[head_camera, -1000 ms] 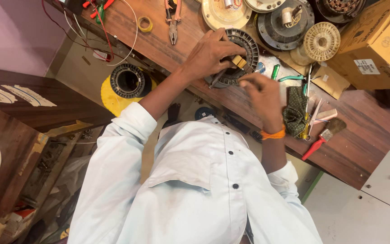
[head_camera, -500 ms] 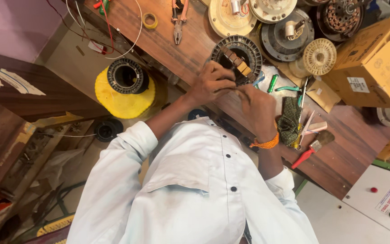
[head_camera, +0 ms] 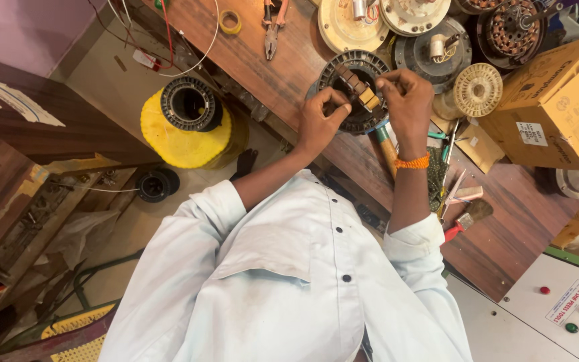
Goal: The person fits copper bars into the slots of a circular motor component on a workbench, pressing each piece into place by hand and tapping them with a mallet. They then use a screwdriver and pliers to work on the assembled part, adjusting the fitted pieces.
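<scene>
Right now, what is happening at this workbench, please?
A person in a pale shirt bends over a wooden bench. The left hand steadies a dark ring-shaped motor stator, and the right hand pinches a small yellowish piece at its rim. Pliers, a tape roll, other motor parts and cardboard boxes lie around.

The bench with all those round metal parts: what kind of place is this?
Probably a small repair workshop for fan motors. The person's hands work on a ring-shaped slotted motor core on a wooden workbench, with pliers, a paintbrush and more round motor parts lying about.
</scene>
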A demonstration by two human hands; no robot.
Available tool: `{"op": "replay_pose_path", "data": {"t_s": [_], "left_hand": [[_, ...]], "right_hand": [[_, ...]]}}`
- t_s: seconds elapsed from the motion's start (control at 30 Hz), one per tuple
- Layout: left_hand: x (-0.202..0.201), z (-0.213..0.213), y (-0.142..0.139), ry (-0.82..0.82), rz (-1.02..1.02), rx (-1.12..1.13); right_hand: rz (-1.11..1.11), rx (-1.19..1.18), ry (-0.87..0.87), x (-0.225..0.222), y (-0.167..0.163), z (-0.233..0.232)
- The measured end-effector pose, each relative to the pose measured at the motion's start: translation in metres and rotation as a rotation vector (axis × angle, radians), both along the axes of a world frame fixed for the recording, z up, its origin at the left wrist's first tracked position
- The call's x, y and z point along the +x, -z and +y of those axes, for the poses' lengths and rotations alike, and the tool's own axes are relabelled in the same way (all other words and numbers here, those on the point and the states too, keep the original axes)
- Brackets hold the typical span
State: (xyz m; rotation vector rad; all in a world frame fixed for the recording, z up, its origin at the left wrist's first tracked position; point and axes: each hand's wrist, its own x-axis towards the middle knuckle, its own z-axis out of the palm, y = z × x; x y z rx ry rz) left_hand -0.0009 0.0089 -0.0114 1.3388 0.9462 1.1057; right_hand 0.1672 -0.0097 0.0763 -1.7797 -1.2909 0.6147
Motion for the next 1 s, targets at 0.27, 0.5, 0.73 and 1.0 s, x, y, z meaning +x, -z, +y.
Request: {"op": "replay_pose_path", "data": {"t_s": [0.27, 0.5, 0.73, 1.0], "left_hand": [[0.013, 0.004, -0.004, -0.113, 0.184, 0.102], [0.012, 0.008, -0.017, -0.101, 0.403, 0.19], [-0.015, 0.046, -0.052, 0.211, 0.464, 1.055], [-0.005, 0.09, -0.066, 0.691, 0.543, 0.933]], "right_hand": [[0.086, -0.03, 0.065, 0.006, 0.009, 0.007], [0.271, -0.134, 0.237, 0.029, 0.036, -0.028], [0.422, -0.109, 0.305, 0.05, 0.031, -0.074], [0.414, -0.127, 0.168, 0.015, -0.014, -0.1]]}}
